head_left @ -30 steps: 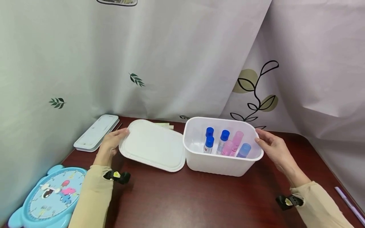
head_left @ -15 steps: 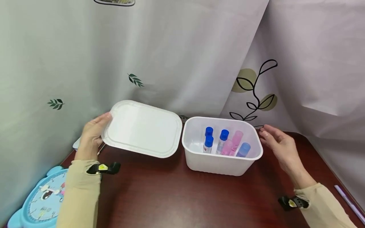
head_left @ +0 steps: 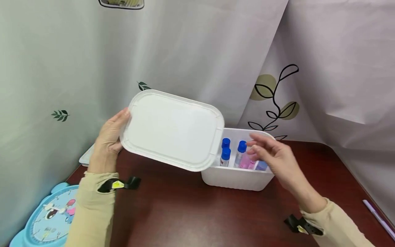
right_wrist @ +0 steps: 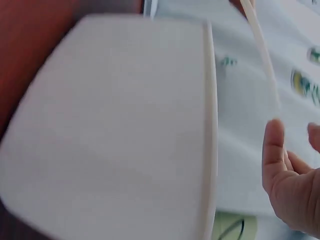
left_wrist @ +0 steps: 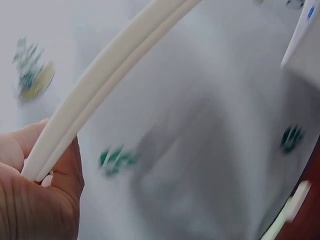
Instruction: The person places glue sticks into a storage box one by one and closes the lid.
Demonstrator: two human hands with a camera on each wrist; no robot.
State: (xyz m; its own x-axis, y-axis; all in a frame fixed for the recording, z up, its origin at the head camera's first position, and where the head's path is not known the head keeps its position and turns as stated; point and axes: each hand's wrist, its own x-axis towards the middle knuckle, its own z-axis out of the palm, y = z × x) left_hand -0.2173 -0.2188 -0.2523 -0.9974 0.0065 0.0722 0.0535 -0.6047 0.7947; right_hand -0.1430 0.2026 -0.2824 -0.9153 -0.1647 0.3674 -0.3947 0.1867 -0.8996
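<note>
My left hand (head_left: 111, 137) grips the left edge of a white rectangular lid (head_left: 171, 128) and holds it tilted in the air, its right end over the left part of a white plastic box (head_left: 237, 178). The left wrist view shows the lid's rim (left_wrist: 100, 80) pinched between thumb and fingers. In the box stand several small bottles, two with blue caps (head_left: 226, 148) and pink ones (head_left: 245, 161). My right hand (head_left: 271, 154) hovers above the box with fingers loosely spread and holds nothing. The right wrist view shows the box's side (right_wrist: 110, 130) and my fingers (right_wrist: 275, 150).
The box stands on a dark red-brown table (head_left: 191, 209). A light blue toy clock (head_left: 49, 219) lies at the front left. A pale flat case (head_left: 86, 157) peeks out behind my left wrist. A lilac pen (head_left: 378, 218) lies at the right edge. Curtains close off the back.
My left hand has lifted the lid off the table and carried it up and right, over the box. My right hand left the box's right rim and moved left above it.
</note>
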